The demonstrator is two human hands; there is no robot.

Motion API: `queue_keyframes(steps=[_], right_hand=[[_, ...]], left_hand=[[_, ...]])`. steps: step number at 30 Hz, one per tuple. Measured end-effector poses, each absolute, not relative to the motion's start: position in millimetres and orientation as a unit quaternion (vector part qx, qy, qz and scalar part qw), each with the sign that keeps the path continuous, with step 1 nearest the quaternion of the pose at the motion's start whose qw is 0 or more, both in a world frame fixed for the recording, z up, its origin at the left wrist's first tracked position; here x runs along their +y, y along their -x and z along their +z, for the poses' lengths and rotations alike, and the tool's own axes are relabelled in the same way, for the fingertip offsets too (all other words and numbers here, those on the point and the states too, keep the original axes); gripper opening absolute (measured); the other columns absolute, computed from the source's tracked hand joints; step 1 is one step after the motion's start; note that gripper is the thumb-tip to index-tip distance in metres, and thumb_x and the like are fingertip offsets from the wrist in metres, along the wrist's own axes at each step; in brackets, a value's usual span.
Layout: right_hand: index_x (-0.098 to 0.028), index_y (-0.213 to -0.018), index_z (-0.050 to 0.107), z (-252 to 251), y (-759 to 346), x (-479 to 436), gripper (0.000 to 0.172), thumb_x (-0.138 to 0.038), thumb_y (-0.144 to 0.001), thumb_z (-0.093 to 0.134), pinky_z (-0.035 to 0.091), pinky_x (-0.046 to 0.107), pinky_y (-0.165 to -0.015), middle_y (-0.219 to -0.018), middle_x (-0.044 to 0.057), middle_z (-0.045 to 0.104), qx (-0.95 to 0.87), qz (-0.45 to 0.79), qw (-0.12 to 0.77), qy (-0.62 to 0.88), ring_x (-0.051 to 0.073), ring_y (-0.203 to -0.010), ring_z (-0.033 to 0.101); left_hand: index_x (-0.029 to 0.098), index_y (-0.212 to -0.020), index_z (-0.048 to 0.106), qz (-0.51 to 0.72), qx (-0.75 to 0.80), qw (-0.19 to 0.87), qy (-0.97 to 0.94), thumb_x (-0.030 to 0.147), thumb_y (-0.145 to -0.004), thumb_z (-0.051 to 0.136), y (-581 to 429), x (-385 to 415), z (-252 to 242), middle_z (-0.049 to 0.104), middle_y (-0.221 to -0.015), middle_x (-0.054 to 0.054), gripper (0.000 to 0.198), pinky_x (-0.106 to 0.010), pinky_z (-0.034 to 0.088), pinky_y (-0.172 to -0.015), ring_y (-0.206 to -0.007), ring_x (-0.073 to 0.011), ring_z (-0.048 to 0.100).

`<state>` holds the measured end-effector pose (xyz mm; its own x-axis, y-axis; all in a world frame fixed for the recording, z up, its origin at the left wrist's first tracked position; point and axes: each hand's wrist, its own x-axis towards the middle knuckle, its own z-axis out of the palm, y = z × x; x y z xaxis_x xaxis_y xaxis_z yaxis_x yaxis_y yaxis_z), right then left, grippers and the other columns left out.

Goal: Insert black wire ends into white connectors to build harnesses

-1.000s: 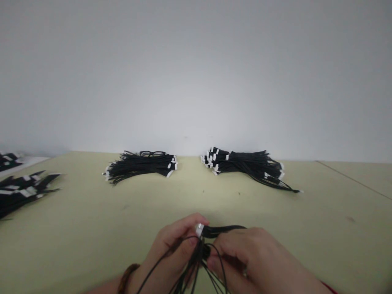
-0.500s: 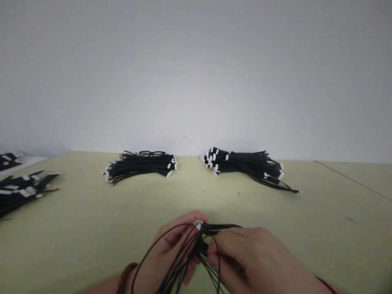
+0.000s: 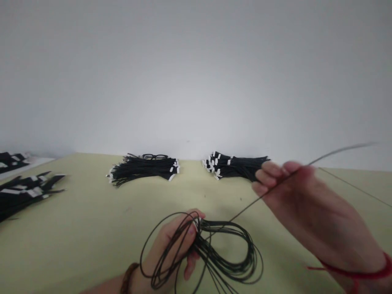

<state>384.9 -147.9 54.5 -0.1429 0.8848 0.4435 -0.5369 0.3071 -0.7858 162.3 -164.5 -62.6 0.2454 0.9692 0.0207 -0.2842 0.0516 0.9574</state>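
Note:
My left hand (image 3: pixel 170 245) rests low near the table, gripping a bundle of thin black cables (image 3: pixel 252 255) by its white-tipped end, which my fingers mostly hide. The cables hang in wide loops on both sides of that hand. My right hand (image 3: pixel 294 192) is raised to the right, well above the table, pinching a single thin black wire (image 3: pixel 248 203). That wire runs down-left towards the bundle, and its other end sticks out up-right past my fingers.
Two piles of black cables with white ends (image 3: pixel 142 169) (image 3: pixel 235 166) lie at the far edge of the pale green table (image 3: pixel 92 232). Black-rimmed glasses (image 3: pixel 154 157) sit behind the left pile. More black cables with white tags (image 3: pixel 21 192) lie at the left.
My right hand has left the bundle and moved up and to the right, drawing one wire out. The cables now spread in wide loops instead of hanging in a tight bunch.

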Motion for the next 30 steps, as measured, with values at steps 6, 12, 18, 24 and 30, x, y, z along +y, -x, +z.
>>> queue_keyframes(steps=[6, 12, 18, 24, 30], right_hand=[[-0.022, -0.086, 0.059, 69, -380, -175, 0.013, -0.02, -0.077, 0.068, 0.039, 0.012, -0.038, -0.053, -0.009, 0.056, -0.491, 0.654, 0.541, 0.197, 0.004, -0.035, 0.045], [-0.019, -0.067, 0.055, 18, -351, -191, 0.018, -0.013, -0.082, 0.049, 0.032, 0.022, -0.039, -0.053, -0.003, 0.059, -0.846, 0.096, 0.352, 0.389, 0.011, -0.042, 0.053], [-0.02, -0.066, 0.052, 0, -341, -188, 0.026, -0.007, -0.085, 0.041, 0.033, 0.028, -0.044, -0.055, -0.004, 0.056, -0.882, -0.114, 0.322, 0.325, 0.012, -0.045, 0.052], [-0.021, -0.066, 0.05, 2, -341, -186, 0.026, -0.005, -0.084, 0.04, 0.029, 0.03, -0.043, -0.056, -0.004, 0.056, -0.882, -0.124, 0.31, 0.332, 0.012, -0.044, 0.051], [-0.021, -0.067, 0.049, 1, -341, -188, 0.026, -0.003, -0.082, 0.04, 0.03, 0.029, -0.045, -0.056, -0.006, 0.054, -0.883, -0.132, 0.309, 0.328, 0.012, -0.044, 0.05]], left_hand=[[0.022, -0.105, 0.062, 0.523, 0.324, 0.668, -0.418, 0.041, -0.078, 0.068, -166, -167, -51, 0.054, -0.062, 0.003, 0.033, -0.013, 0.037, -0.039, -0.042, -0.0048, 0.046], [0.024, -0.103, 0.064, 0.496, 0.215, 0.743, -0.395, 0.04, -0.076, 0.071, -167, -165, -51, 0.053, -0.057, 0.004, 0.033, -0.012, 0.034, -0.034, -0.037, -0.0036, 0.042], [0.027, -0.109, 0.062, 0.48, 0.188, 0.754, -0.407, 0.037, -0.082, 0.064, -161, -165, -62, 0.062, -0.064, 0.001, 0.029, -0.01, 0.035, -0.035, -0.038, -0.004, 0.049], [0.027, -0.108, 0.062, 0.477, 0.163, 0.76, -0.41, 0.034, -0.084, 0.063, -160, -164, -61, 0.066, -0.074, -0.002, 0.026, -0.009, 0.038, -0.035, -0.04, -0.0035, 0.051], [0.027, -0.111, 0.061, 0.478, 0.17, 0.761, -0.403, 0.032, -0.086, 0.06, -158, -167, -65, 0.063, -0.067, 0.0, 0.026, -0.01, 0.04, -0.037, -0.041, -0.0044, 0.051]])
